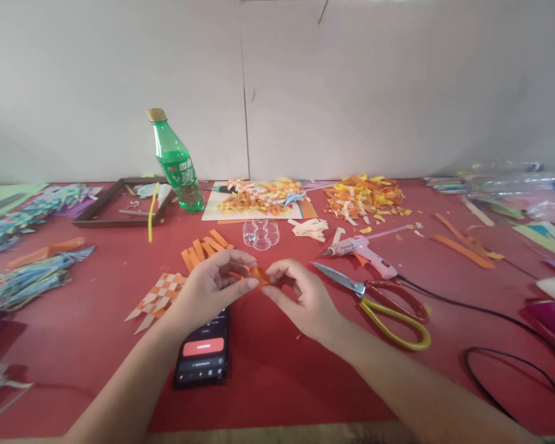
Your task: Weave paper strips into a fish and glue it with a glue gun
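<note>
Between the fingertips of both hands is a small piece of orange paper strip [259, 275], partly hidden by the fingers. My left hand [217, 280] pinches its left side, and my right hand [300, 293] pinches the right. Under my left wrist lies a phone [201, 354] with a lit screen. An orange and cream woven paper piece [160, 300] rests left of that hand, and loose orange strips [206, 248] lie just beyond it. Scissors [374, 302] with one red and one yellow handle lie to the right of my right hand.
Behind the scissors is a pink glue gun [367, 254] with a black cord. A clear compartment tray [261, 234] stands ahead of my hands. Farther back are a green bottle [178, 166], a dark frame [92, 213] and a heap of orange and yellow paper scraps [363, 196].
</note>
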The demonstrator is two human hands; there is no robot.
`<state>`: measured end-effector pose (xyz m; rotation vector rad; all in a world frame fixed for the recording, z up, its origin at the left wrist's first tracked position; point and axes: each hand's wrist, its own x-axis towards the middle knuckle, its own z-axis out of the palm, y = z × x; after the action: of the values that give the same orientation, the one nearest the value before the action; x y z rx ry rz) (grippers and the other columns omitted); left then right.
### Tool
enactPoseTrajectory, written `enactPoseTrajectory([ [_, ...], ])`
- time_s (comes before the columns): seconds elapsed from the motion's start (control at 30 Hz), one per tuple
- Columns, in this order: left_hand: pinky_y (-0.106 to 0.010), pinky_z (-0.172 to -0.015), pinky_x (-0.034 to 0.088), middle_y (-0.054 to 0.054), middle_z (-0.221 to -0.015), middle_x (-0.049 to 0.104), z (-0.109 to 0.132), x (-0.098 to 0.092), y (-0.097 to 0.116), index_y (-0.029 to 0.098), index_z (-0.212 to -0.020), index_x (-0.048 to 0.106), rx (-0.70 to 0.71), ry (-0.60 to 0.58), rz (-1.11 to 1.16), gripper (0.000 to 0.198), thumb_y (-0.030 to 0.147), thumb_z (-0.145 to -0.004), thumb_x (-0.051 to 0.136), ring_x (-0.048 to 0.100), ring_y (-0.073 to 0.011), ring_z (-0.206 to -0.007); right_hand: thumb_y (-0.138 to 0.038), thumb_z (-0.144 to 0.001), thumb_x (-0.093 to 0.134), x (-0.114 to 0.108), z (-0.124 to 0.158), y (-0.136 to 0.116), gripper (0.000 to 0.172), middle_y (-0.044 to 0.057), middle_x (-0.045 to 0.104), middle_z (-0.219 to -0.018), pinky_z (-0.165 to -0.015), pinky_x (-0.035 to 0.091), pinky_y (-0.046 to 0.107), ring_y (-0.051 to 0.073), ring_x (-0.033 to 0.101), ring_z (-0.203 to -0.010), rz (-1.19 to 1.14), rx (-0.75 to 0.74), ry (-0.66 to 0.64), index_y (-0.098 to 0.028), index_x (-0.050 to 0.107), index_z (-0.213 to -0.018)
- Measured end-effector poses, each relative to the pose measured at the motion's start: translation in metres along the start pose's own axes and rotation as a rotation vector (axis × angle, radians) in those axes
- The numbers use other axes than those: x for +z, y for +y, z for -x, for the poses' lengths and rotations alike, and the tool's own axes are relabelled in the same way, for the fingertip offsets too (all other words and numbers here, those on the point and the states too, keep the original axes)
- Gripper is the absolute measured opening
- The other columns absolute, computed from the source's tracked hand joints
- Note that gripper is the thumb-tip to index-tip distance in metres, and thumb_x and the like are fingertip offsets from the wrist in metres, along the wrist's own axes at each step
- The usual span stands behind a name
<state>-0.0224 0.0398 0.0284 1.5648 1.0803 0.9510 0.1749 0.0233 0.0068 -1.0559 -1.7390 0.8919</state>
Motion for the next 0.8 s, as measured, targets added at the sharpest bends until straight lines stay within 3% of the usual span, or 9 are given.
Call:
enactPoseTrajectory([
  [0.13, -0.028, -0.082, 0.052, -0.003, -0.097, 0.068, 0.0, 0.0, 0.0, 0.021, -0.1, 0.065, -0.008, -0.015, 0.078, 0.021, 0.028, -0.081, 0.072, 0.064, -0.0155, -0.092, -0.024, -0.086, 0.063, -0.001, 0.0, 0.005, 0.013, 0.001, 0.064, -0.089, -0.075, 0.053, 0.029, 0.014, 0.063, -0.082, -0.077, -0.015, -0.011, -0.024, 0.056, -0.098],
  [0.23, -0.023, -0.073, 0.051, 0.0, -0.088, 0.066, 0.001, 0.001, 0.001, 0.021, -0.092, 0.065, -0.032, 0.009, 0.102, 0.015, 0.028, -0.081, 0.072, 0.063, -0.0118, -0.08, -0.024, -0.085, 0.064, -0.001, 0.0, 0.011, 0.016, 0.001, 0.063, -0.089, -0.077, 0.053, 0.03, 0.015, 0.062, -0.082, -0.139, 0.003, -0.042, -0.024, 0.056, -0.099],
  [0.43, -0.021, -0.071, 0.048, 0.002, -0.086, 0.064, 0.002, 0.004, 0.001, 0.021, -0.09, 0.063, -0.079, 0.049, 0.068, 0.013, 0.03, -0.083, 0.071, 0.061, -0.0097, -0.077, -0.033, -0.083, 0.067, 0.002, 0.002, 0.019, 0.021, 0.002, 0.065, -0.087, -0.068, 0.053, 0.029, 0.014, 0.062, -0.077, -0.217, 0.037, -0.075, -0.022, 0.059, -0.099],
  [0.63, -0.023, -0.066, 0.046, 0.003, -0.075, 0.06, 0.004, 0.007, -0.001, 0.02, -0.082, 0.059, -0.123, -0.107, 0.072, 0.017, 0.031, -0.082, 0.071, 0.06, -0.0109, -0.071, -0.036, -0.086, 0.063, 0.007, 0.004, 0.017, 0.015, 0.002, 0.067, -0.082, -0.065, 0.049, 0.026, 0.014, 0.061, -0.072, -0.262, 0.087, -0.063, -0.021, 0.063, -0.087],
  [0.8, -0.024, -0.068, 0.047, 0.004, -0.075, 0.059, 0.002, 0.008, -0.002, 0.02, -0.084, 0.057, -0.12, -0.131, 0.162, 0.017, 0.029, -0.082, 0.072, 0.061, -0.0105, -0.071, -0.031, -0.084, 0.063, 0.01, 0.005, 0.018, 0.012, 0.001, 0.063, -0.077, -0.06, 0.046, 0.024, 0.012, 0.058, -0.067, -0.318, 0.116, -0.068, -0.02, 0.061, -0.083],
])
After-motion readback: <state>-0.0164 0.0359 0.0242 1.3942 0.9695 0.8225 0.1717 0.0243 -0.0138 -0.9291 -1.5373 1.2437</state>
